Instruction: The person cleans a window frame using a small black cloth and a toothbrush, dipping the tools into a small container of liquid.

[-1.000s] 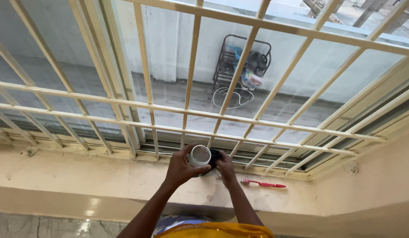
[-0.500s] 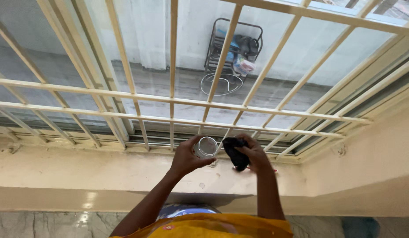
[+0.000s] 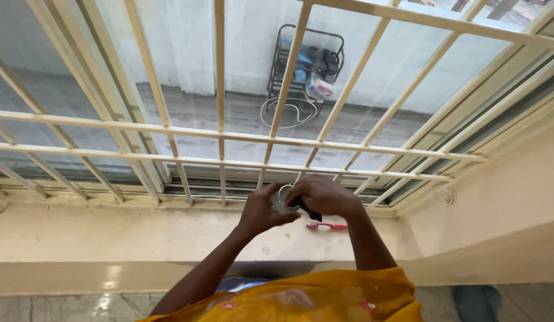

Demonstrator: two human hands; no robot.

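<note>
Two hands on one small glass jar (image 3: 281, 200), held just above the window ledge (image 3: 139, 235), in front of the lower grille bars. Jar is mostly covered; only a bit of clear rim shows between the fingers.

Left hand (image 3: 260, 211) grips the jar from the left, fingers curled round its side, wrist bent up, forearm rising from lower left.

Right hand (image 3: 323, 197) is clenched over the jar's right side and top, pressing a black cloth (image 3: 311, 210) against it. A corner of the cloth hangs out below the palm. Right forearm comes up nearly vertical from the yellow sleeve (image 3: 324, 298).

Red toothbrush (image 3: 327, 226) lies flat on the ledge just under the right hand, not touching it.

Cream metal grille (image 3: 220, 95) spans the window behind the hands. Through the glass: a dark wire rack (image 3: 303, 62) with bags on it, well beyond, against a white wall.
</note>
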